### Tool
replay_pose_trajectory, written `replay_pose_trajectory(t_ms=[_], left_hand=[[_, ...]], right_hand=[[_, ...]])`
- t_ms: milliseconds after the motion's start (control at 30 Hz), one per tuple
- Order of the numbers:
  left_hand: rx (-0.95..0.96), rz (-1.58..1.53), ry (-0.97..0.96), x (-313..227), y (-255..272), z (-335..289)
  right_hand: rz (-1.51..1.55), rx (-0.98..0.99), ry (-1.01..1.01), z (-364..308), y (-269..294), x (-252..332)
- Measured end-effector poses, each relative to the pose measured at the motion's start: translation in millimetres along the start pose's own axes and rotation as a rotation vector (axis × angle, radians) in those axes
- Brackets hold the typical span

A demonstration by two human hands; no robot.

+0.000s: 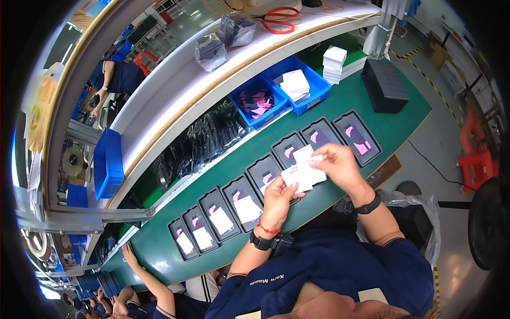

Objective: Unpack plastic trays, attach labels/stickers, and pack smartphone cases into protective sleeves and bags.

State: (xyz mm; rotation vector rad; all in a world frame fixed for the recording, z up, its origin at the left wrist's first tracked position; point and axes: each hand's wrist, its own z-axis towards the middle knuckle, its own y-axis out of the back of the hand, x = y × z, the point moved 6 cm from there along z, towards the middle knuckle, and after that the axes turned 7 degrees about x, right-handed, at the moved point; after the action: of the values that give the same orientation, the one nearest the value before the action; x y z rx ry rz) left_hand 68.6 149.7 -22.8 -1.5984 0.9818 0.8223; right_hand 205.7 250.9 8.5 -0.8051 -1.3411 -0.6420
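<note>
My left hand is closed on a small set of white cards, fanned out over the row of trays. My right hand pinches one white card at the upper right of that set. Beneath and beside the hands runs a slanting row of shallow black trays. The trays on the left hold white cards laid over dark and pink pieces. At the right end, a tray shows only dark and pink pieces. The tray under my hands is partly hidden.
Behind the trays stand a blue bin of pink and dark pieces and another blue bin with white cards. A card stack and a black tray stack are farther right. Red-handled scissors lie on the shelf. A co-worker's arm reaches in lower left.
</note>
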Motion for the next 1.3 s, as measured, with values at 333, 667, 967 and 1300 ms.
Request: replay_pose_trajectory(t_ms=[333,667,967,1300], left_hand=[[-0.065,-0.041,0.024,-1.9,-6.5,8.7],[0.018,0.217,0.01,-43.6,-6.0,25.2],[0.189,0.373,0.065,-38.9,-59.6,87.1],[-0.229,0.639,-0.334,-140.6,-10.3,215.6]], right_hand=[[-0.839,-0.162,0.26,3.9,23.4,32.9],[-0.017,-0.36,0.056,-6.1,102.8,12.6],[-0.074,-0.339,0.154,-4.2,77.0,14.6],[-1.051,-0.505,0.155,-13.6,149.2,11.6]])
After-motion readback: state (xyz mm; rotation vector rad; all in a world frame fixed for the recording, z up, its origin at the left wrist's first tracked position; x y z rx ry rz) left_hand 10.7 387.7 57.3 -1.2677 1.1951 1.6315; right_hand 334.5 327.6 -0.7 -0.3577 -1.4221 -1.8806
